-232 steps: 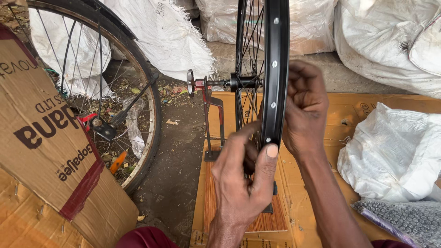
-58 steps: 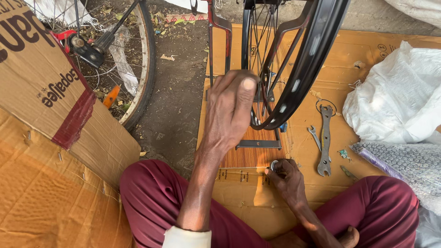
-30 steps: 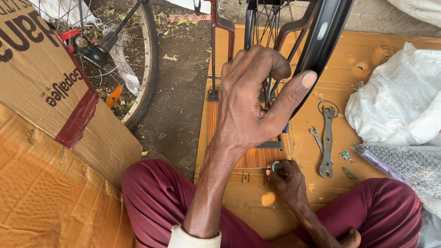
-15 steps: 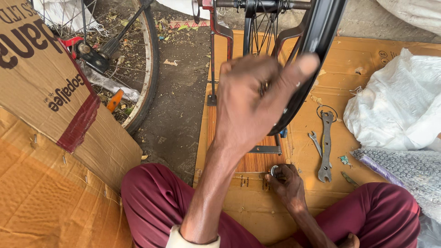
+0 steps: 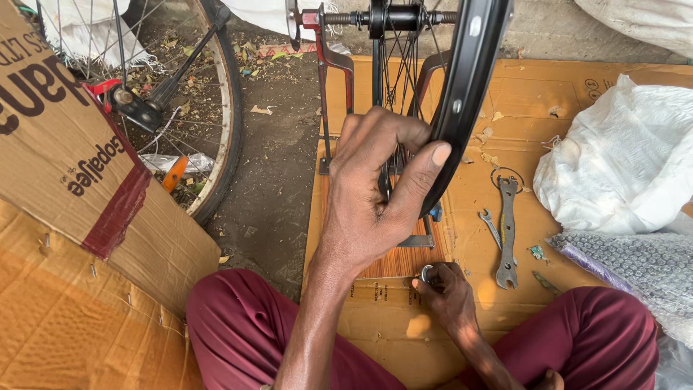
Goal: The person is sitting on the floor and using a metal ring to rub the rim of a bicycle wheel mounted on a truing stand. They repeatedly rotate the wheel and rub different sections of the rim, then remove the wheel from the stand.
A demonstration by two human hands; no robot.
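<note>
Steadiness looks like the key to this wheel-truing step: the black rim (image 5: pixel 462 108), mounted upright in the red stand (image 5: pixel 328 65) on the cardboard sheet (image 5: pixel 520 94), should be kept from turning while the other hand works. Left hand (image 5: pixel 379 188) curls loosely around the rim, thumb pressed on its outer face. Right hand (image 5: pixel 447 292), low by the stand's base, pinches a small metal ring-shaped tool (image 5: pixel 426 273) between closed fingers; wrenches (image 5: pixel 505 231) lie nearby.

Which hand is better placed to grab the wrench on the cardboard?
Probably the right hand. It sits low on the cardboard, close to the wrench, pinching only a small metal ring. The left hand is higher, gripping the wheel rim.
</note>
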